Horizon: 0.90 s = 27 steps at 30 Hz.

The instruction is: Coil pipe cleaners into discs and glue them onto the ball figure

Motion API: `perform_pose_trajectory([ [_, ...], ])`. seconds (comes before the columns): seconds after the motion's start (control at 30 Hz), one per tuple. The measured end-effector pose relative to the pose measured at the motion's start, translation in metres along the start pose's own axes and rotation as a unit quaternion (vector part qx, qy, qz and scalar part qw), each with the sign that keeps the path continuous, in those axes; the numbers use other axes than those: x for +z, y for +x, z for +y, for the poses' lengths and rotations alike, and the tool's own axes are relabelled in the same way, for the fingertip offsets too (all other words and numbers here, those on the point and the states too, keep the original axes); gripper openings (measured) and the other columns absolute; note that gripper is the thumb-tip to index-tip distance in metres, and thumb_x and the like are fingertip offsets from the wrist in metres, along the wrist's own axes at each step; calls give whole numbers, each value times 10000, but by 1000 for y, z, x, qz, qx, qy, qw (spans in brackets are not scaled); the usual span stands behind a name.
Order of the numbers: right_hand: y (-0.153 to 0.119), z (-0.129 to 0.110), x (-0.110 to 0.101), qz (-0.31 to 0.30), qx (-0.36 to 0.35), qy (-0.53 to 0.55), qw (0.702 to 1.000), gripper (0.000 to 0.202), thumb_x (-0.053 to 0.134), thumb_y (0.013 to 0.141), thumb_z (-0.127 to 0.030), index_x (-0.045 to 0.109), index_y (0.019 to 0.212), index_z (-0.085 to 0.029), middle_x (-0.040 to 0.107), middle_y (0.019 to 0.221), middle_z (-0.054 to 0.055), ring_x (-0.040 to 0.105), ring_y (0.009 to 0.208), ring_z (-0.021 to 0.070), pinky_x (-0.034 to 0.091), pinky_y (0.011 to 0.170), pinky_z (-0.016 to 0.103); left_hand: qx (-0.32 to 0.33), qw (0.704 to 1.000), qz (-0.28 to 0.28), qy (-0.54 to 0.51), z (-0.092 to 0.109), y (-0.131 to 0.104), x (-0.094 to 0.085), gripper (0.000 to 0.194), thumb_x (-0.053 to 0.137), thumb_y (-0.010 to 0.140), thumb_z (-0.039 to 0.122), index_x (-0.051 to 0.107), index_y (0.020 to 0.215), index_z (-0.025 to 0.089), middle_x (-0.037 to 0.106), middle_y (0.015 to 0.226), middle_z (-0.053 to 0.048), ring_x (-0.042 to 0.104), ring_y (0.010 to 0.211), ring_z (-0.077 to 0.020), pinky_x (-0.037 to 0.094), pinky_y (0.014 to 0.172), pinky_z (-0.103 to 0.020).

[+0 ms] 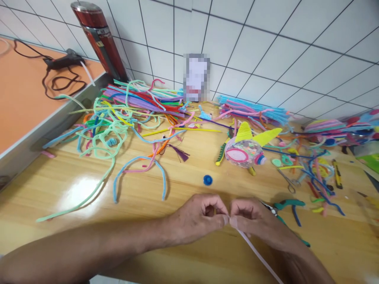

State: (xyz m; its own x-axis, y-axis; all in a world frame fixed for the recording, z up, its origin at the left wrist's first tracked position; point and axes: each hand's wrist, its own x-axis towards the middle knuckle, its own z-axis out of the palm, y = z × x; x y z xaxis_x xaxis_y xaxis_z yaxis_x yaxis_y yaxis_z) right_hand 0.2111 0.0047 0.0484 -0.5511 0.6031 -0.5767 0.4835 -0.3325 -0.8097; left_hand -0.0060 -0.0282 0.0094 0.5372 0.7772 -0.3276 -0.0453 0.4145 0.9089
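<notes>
- Left hand (204, 215): low and central over the table (186, 179); thumb and forefinger pinched together on the upper end of the pale pink strip (258, 253), remaining fingers curled.
- Right hand (256, 221): immediately beside the left, fingertips nearly meeting it; thumb and bent forefinger closed on the same strip, just below that end.
- Pale pink strip: one, narrow; top end between the two sets of fingertips, length running from beneath the right thumb down and rightward, along the inner side of the right forearm, out at the lower edge of view.
- Pliers (290, 204), teal handles: just beyond and right of the right hand, partly hidden by hand and wrist.
- Blue cap (207, 180), round: on the table just beyond the left hand.
- Fish-shaped ornament (244, 153), yellow fins, pink oval on its side: beyond both hands, apart from them.
- Green-and-yellow handle (220, 154): beside the ornament, at its left.
- Blue arched pipe cleaner (139, 158): well left of the left hand, beyond the forearm.
- Scissors (288, 180): beyond the pliers, among coloured scraps.
</notes>
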Motion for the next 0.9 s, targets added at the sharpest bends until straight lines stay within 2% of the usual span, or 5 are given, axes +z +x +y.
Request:
perform_pose_trajectory([
  [0.17, 2, 4, -2, -11, 2, 5, 1000, 507, 724, 839, -652, 531, 700, -205, 427, 589, -64, 341, 567, 94, 256, 556, 246, 0, 1000, -3, -24, 3, 0, -1, 261, 740, 815, 399, 620, 786, 168, 461, 631, 60, 359, 601, -93, 273, 559, -244],
  [0.4, 17, 22, 18, 99, -89, 75, 988, 576, 709, 868, -716, 537, 677, -201, 465, 592, -47, 391, 556, 96, 330, 559, 242, -5, 979, 92, -180, 4, -1, 5, 440, 852, 753, 545, 623, 785, 170, 463, 565, 82, 320, 512, -68, 224, 507, -239],
  [0.6, 21, 33, 23, 116, -90, 117, 982, 531, 739, 867, -696, 625, 748, -191, 512, 601, -37, 419, 528, 92, 327, 528, 238, -56, 947, 99, -300, 4, 2, 10, 481, 950, 645, 509, 643, 782, 165, 545, 589, 64, 324, 446, -37, 204, 463, -225],
  [0.73, 18, 28, 16, 115, -94, 145, 978, 473, 804, 825, -602, 613, 689, -191, 508, 578, -44, 405, 522, 83, 299, 525, 240, -40, 960, 78, -266, 5, 6, 3, 443, 898, 707, 531, 689, 825, 158, 626, 720, 27, 366, 454, -36, 220, 438, -227],
  [0.9, 16, 21, 10, 88, -70, 156, 981, 379, 791, 811, -483, 597, 657, -197, 492, 532, -62, 373, 490, 75, 261, 505, 244, -1, 990, 42, -134, 9, 8, -9, 307, 825, 808, 429, 725, 923, 162, 592, 689, 50, 396, 506, -57, 275, 482, -221],
])
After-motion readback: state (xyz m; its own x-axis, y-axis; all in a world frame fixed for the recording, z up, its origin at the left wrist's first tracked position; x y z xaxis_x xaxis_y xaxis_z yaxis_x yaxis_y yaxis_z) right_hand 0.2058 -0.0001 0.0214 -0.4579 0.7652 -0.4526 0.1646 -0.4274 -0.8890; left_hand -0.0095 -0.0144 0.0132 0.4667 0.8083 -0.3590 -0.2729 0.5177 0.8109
